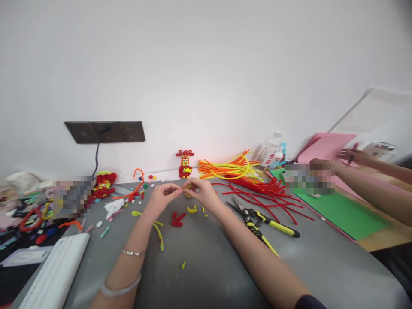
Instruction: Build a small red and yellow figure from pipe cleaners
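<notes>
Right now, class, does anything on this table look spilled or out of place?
Yes: cut yellow scraps and red scraps lie strewn on the table by the left hand and right hand, which pinch a yellow piece; red pipe cleaners sprawl beside the cutters.

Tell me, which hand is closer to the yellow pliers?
Right. The right hand is just left of the pliers; the left hand is farther left. Both pinch a small yellow piece.

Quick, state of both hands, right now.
Left hand: fingertips pinched shut on a small yellow piece.
Right hand: pinched shut on the same yellow piece, from the other side.
</notes>
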`<state>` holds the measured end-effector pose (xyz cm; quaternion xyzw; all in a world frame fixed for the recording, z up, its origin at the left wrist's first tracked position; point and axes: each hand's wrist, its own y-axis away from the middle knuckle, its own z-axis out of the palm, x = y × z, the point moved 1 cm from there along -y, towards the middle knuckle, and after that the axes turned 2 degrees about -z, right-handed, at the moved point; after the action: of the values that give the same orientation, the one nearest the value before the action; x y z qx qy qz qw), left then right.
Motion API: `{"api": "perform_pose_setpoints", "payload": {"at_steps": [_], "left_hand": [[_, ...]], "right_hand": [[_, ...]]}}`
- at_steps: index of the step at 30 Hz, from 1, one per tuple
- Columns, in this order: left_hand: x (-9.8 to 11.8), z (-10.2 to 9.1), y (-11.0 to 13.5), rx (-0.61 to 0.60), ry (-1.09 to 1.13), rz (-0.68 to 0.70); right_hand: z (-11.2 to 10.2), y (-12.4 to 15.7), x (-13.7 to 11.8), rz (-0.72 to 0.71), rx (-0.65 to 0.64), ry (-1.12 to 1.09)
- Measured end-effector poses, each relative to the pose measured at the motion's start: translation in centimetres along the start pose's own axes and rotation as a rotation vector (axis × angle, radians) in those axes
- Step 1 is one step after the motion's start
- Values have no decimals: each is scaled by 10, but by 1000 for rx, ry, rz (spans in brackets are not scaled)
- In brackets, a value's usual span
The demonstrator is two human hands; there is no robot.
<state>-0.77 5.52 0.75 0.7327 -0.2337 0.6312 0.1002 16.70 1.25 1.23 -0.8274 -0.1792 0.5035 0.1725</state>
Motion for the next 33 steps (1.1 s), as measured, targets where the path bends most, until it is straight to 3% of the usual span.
{"api": "perform_pose_setpoints", "payload": {"at_steps": [5, 12, 23, 33], "left_hand": [[-2, 6, 1, 1, -18, -10], [5, 6, 5, -75, -31, -36], [13, 7, 8, -190, -42, -102], [2, 28, 8, 89, 267, -90]], "right_hand": [[-2, 7, 2, -42, 72, 68], [-16, 6, -4, -154, -24, 51], [-16, 8, -7, -167, -38, 27], [0, 11, -11, -62, 212, -45]]}}
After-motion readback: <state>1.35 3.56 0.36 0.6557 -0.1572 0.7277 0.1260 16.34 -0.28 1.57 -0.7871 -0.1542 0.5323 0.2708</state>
